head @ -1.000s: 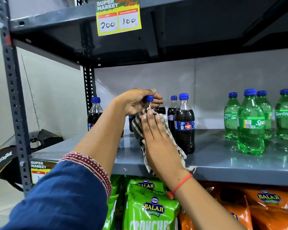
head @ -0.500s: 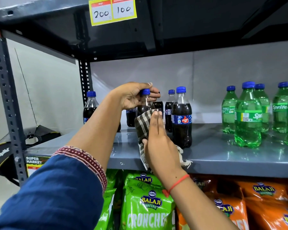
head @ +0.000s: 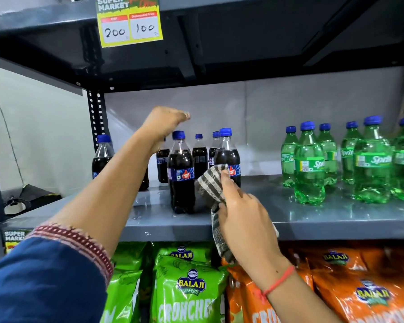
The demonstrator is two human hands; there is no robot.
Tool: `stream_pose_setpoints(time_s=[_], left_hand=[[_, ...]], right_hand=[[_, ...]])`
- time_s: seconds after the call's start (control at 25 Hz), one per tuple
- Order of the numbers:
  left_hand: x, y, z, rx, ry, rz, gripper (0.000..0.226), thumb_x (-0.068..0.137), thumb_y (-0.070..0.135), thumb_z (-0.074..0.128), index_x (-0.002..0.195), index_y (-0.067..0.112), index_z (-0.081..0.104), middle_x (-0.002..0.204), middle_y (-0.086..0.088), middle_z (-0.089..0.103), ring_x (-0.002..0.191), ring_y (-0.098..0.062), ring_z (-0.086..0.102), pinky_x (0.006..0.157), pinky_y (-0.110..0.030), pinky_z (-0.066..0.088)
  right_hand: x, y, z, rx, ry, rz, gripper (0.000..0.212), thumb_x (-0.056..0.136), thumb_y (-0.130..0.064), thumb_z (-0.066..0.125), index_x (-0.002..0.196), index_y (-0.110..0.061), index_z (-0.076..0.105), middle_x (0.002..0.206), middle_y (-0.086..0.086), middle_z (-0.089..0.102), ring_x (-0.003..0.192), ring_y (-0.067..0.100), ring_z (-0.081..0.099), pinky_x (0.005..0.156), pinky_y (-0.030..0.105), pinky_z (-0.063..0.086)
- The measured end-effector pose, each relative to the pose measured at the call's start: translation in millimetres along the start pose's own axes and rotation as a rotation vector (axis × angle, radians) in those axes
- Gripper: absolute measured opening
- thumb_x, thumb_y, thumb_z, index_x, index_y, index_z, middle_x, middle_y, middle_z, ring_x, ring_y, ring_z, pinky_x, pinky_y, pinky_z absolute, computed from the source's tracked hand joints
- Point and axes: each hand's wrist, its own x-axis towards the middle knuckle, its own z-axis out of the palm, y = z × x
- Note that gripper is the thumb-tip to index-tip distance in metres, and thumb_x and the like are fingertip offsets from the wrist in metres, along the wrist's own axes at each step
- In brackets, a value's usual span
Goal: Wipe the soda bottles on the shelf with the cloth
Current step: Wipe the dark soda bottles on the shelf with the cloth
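Between the two hands stands a dark cola bottle (head: 181, 173) on the smooth gray shelf (head: 313, 215). Right hand (head: 245, 220) grips a striped cloth (head: 210, 187) touching another cola bottle (head: 228, 152). Left hand (head: 165, 122) hovers open above. Shiny green bottles (head: 309, 164) stand well right.

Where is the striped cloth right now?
In the head view the cloth is held in the right hand, just right of centre at the shelf's front edge, against the front-right cola bottle.
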Motion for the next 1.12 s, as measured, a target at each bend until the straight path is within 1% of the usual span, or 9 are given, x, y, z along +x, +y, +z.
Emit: stream_pose_setpoints(time_s=[0.08,0.16,0.28,0.36,0.48,0.64,0.76,1.0,1.12], left_hand=[[-5,19,11,0.017,0.118,0.228,0.014,0.08,0.027,0.059,0.079,0.014,0.064,0.082,0.002,0.06,0.084,-0.01,0.052,0.072,-0.013,0.043],[-8,37,27,0.013,0.044,0.351,0.017,0.079,0.027,0.057,0.066,0.016,0.057,0.082,-0.001,0.053,0.078,-0.012,0.047,0.062,-0.014,0.039],[-8,46,56,0.133,-0.172,0.242,0.014,0.085,0.015,0.051,0.084,0.011,0.064,0.091,0.0,0.055,0.084,-0.013,0.046,0.054,-0.008,0.03],[-3,36,68,0.199,-0.227,0.132,0.02,0.087,0.011,0.046,0.068,0.014,0.052,0.075,-0.001,0.049,0.081,-0.018,0.041,0.057,-0.016,0.033],[3,13,78,-0.076,-0.293,-0.055,0.018,0.088,0.012,0.043,0.071,0.013,0.048,0.075,-0.004,0.046,0.079,-0.021,0.041,0.074,-0.03,0.037],[8,4,78,-0.238,-0.435,-0.129,0.02,0.091,0.014,0.041,0.089,0.009,0.06,0.091,-0.007,0.068,0.084,-0.019,0.061,0.083,-0.03,0.047],[9,4,73,-0.247,-0.434,-0.149,0.023,0.092,0.015,0.039,0.095,0.007,0.061,0.095,-0.008,0.069,0.089,-0.02,0.062,0.086,-0.03,0.049],[7,5,72,-0.253,-0.433,-0.159,0.024,0.092,0.016,0.039,0.095,0.008,0.06,0.098,-0.007,0.069,0.083,-0.014,0.064,0.071,-0.02,0.051],[7,4,73,-0.282,-0.436,-0.152,0.023,0.091,0.015,0.04,0.088,0.008,0.061,0.096,-0.009,0.067,0.09,-0.017,0.063,0.089,-0.029,0.048]], right_hand=[[-2,12,-9,-0.014,0.066,0.024,0.065,0.066,0.009,0.071,0.125,-0.002,0.047,0.088,0.021,0.071,0.066,0.034,0.065,0.049,0.032,0.051],[2,21,-17,0.004,0.128,0.033,0.064,0.065,0.011,0.07,0.125,0.002,0.047,0.087,0.025,0.07,0.067,0.036,0.065,0.05,0.034,0.052],[12,31,-21,0.09,0.17,0.061,0.061,0.079,0.004,0.06,0.134,-0.001,0.034,0.104,0.027,0.066,0.081,0.039,0.062,0.064,0.039,0.05],[20,38,-19,0.105,0.187,0.056,0.062,0.084,0.0,0.056,0.138,-0.006,0.026,0.116,0.024,0.062,0.091,0.038,0.06,0.072,0.04,0.05],[32,46,-8,0.08,0.13,0.019,0.063,0.088,-0.007,0.051,0.141,-0.011,0.018,0.138,0.019,0.045,0.107,0.037,0.055,0.085,0.042,0.047],[37,46,18,0.071,-0.155,0.013,0.061,0.096,-0.009,0.035,0.141,-0.006,-0.007,0.153,0.02,0.002,0.14,0.032,0.013,0.111,0.033,0.018],[49,42,22,0.11,-0.151,-0.035,0.061,0.098,-0.013,0.031,0.139,-0.003,-0.012,0.152,0.02,-0.012,0.141,0.029,-0.007,0.114,0.032,0.004],[61,42,30,-0.124,-0.1,-0.189,0.06,0.099,-0.018,0.03,0.139,-0.003,-0.013,0.152,0.018,-0.014,0.14,0.031,-0.01,0.116,0.038,0.001],[65,43,30,-0.126,-0.068,-0.223,0.06,0.099,-0.019,0.031,0.14,-0.003,-0.01,0.153,0.018,-0.01,0.141,0.031,-0.008,0.115,0.039,0.005]])
